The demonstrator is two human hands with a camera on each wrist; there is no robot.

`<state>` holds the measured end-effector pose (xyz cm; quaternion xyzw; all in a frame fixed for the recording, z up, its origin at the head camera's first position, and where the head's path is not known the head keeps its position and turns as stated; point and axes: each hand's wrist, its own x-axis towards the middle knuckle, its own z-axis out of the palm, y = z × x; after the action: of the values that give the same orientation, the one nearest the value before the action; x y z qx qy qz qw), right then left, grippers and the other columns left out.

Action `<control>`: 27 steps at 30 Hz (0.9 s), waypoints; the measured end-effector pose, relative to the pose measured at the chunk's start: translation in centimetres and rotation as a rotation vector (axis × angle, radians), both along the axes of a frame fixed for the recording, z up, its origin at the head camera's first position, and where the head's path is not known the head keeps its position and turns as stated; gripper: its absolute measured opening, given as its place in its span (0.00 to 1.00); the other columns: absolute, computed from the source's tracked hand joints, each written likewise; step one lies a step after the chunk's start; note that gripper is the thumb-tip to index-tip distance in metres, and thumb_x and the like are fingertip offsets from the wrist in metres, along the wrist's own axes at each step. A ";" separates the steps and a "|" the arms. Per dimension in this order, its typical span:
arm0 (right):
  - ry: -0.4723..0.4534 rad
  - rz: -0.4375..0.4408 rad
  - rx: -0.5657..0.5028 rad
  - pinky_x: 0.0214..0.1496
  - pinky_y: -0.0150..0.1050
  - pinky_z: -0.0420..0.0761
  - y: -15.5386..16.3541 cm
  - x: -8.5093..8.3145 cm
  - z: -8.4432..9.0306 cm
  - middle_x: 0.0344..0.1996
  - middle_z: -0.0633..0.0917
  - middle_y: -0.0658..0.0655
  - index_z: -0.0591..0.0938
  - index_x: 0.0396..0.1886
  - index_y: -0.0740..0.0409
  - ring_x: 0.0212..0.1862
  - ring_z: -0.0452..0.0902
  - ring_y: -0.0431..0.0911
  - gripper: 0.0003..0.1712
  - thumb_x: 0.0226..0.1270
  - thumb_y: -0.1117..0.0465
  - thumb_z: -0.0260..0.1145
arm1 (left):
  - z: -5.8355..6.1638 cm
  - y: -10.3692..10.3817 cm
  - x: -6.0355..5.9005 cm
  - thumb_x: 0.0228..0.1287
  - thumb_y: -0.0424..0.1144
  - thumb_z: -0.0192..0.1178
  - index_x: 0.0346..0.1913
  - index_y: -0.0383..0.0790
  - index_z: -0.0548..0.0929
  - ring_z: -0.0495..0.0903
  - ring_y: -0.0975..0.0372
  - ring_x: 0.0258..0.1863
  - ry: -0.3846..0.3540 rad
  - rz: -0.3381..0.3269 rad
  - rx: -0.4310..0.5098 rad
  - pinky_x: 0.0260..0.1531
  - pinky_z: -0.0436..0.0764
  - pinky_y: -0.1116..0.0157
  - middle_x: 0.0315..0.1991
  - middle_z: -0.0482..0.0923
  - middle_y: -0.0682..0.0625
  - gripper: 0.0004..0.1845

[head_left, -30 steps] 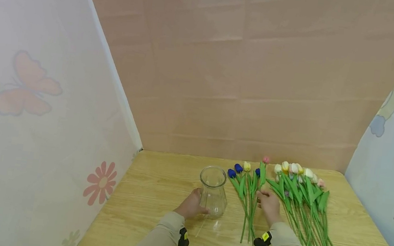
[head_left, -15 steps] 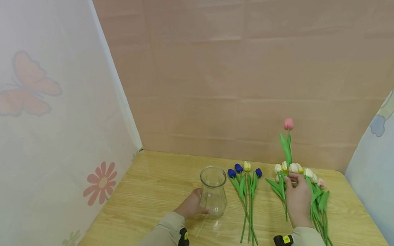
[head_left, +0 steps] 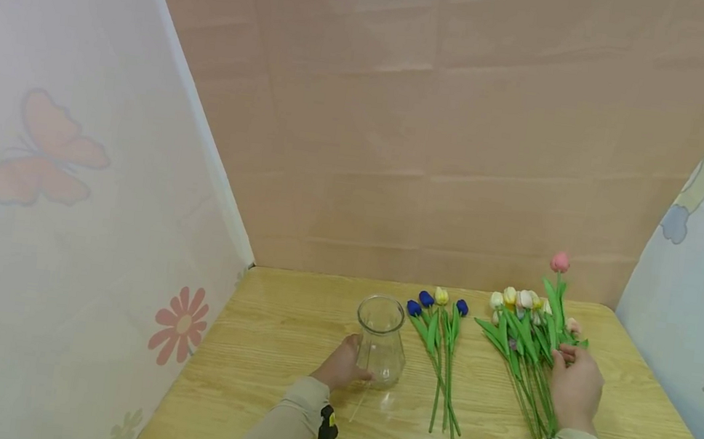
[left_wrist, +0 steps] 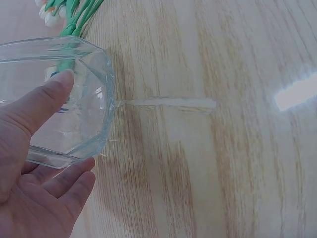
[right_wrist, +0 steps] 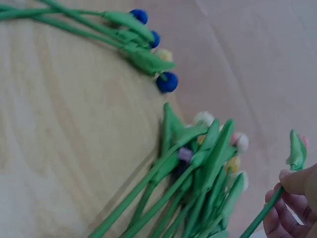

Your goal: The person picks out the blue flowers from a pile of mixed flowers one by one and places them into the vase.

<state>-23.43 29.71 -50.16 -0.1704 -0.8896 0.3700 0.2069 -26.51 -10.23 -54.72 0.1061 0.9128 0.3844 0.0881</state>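
Note:
My left hand grips the lower left side of a clear glass vase, which stands upright on the table. In the left wrist view the thumb lies across the glass, with the other fingers round the far side. A pink tulip on a green stem is pinched between thumb and fingers of my right hand. That hand is over the right-hand bunch of tulips, whose heads are white, yellow, pale pink and purple. Part of the bunch is hidden behind the hand and sleeve.
Between the vase and the bunch lies a smaller group of blue and yellow tulips, stems toward the front. A clear strip is on the table near the vase base. Walls stand behind and at both sides.
My right hand has lifted the pink tulip away from the smaller group and carried it rightward over the large bunch, then lowered it. The left hand and the vase have stayed put.

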 end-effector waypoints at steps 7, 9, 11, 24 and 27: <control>-0.073 0.038 0.033 0.16 0.38 0.69 0.3 1.0 -1.9 0.42 0.82 0.76 0.76 0.54 0.74 0.21 0.77 0.49 0.16 0.73 0.67 0.54 | 0.1 -0.1 -0.1 0.52 0.43 0.74 0.69 0.27 0.57 0.66 0.41 0.65 -0.007 -0.003 -0.007 0.62 0.71 0.47 0.68 0.60 0.31 0.48; -0.088 0.051 0.030 0.15 0.40 0.69 0.3 1.1 -2.4 0.42 0.82 0.76 0.74 0.56 0.74 0.19 0.75 0.46 0.18 0.73 0.66 0.55 | 0.0 0.0 -0.1 0.52 0.43 0.74 0.69 0.27 0.57 0.66 0.41 0.66 -0.010 -0.004 -0.004 0.63 0.70 0.47 0.68 0.59 0.31 0.48; -0.116 0.069 0.034 0.15 0.41 0.69 0.4 1.3 -2.9 0.41 0.82 0.75 0.71 0.59 0.72 0.18 0.75 0.45 0.19 0.74 0.65 0.54 | 0.0 0.0 -0.1 0.52 0.44 0.74 0.69 0.27 0.58 0.66 0.41 0.66 -0.015 -0.002 -0.004 0.63 0.70 0.47 0.69 0.59 0.31 0.48; -0.196 0.100 0.134 0.17 0.41 0.70 1.1 1.1 -4.8 0.40 0.82 0.70 0.75 0.54 0.67 0.24 0.77 0.50 0.15 0.72 0.63 0.55 | -0.1 0.1 -0.2 0.52 0.42 0.74 0.69 0.29 0.58 0.65 0.41 0.66 -0.026 0.002 0.027 0.64 0.69 0.47 0.68 0.60 0.32 0.47; -0.214 0.112 0.143 0.18 0.41 0.72 1.3 0.9 -5.3 0.38 0.81 0.70 0.74 0.52 0.67 0.27 0.78 0.53 0.14 0.72 0.64 0.55 | -0.1 0.1 -0.2 0.52 0.42 0.74 0.70 0.28 0.57 0.65 0.41 0.67 -0.030 0.002 0.024 0.64 0.69 0.47 0.69 0.59 0.32 0.48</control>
<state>-22.55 31.04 -55.42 -0.1437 -0.9388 0.2964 0.1014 -26.72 -10.15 -54.84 0.1005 0.9068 0.3969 0.1004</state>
